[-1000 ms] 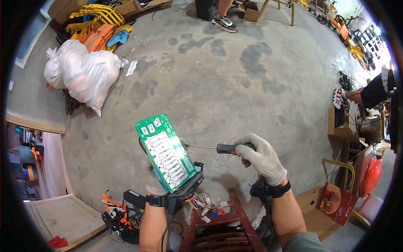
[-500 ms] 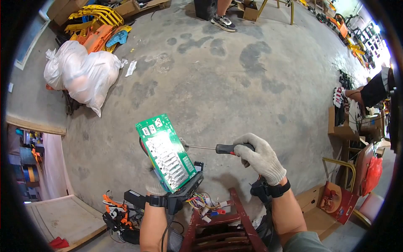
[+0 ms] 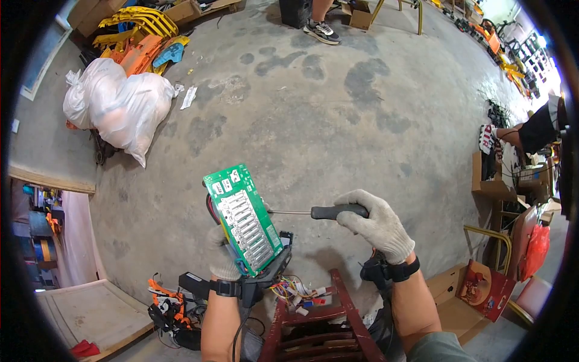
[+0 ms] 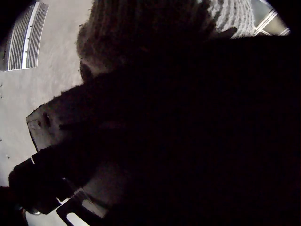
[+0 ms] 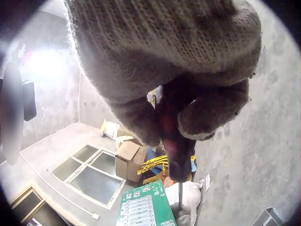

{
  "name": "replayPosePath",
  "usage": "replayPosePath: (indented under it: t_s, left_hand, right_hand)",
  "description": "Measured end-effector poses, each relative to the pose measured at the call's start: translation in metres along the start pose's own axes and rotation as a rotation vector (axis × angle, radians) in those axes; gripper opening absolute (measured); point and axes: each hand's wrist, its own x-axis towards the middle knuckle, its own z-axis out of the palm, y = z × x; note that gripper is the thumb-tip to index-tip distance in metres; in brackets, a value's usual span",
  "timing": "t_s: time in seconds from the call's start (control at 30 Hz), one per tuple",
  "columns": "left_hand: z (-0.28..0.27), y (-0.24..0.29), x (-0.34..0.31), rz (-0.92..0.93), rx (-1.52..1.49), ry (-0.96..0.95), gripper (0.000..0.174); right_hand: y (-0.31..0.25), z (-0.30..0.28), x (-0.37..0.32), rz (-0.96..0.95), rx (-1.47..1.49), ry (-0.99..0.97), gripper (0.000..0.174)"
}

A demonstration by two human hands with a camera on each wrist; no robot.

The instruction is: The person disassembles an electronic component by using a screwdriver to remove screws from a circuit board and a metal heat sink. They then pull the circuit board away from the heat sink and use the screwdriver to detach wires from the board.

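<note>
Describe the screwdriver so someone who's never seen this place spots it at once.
In the head view, find the dark-red slatted stool at the bottom edge, then the gloved right hand above it, to the right. That hand grips the screwdriver, which points left toward the green circuit board. Its dark handle and thin straight metal shaft set it apart from that broad, flat board.

Left hand (image 3: 221,256) mostly hidden behind circuit board (image 3: 244,223); screwdriver (image 3: 325,212) tip indistinct beside board's edge. Right wrist view crops board's lower end (wires (image 3: 210,208) behind it partly covered).
</note>
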Motion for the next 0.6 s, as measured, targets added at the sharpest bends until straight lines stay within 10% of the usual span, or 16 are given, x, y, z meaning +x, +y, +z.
replayPosePath:
  t_s: [0.6]
  left_hand:
    - [0.004, -0.003, -0.005, -0.070, 0.124, 0.127, 0.078]
  right_hand:
    - [0.006, 0.014, 0.005, -0.010, 0.124, 0.139, 0.045]
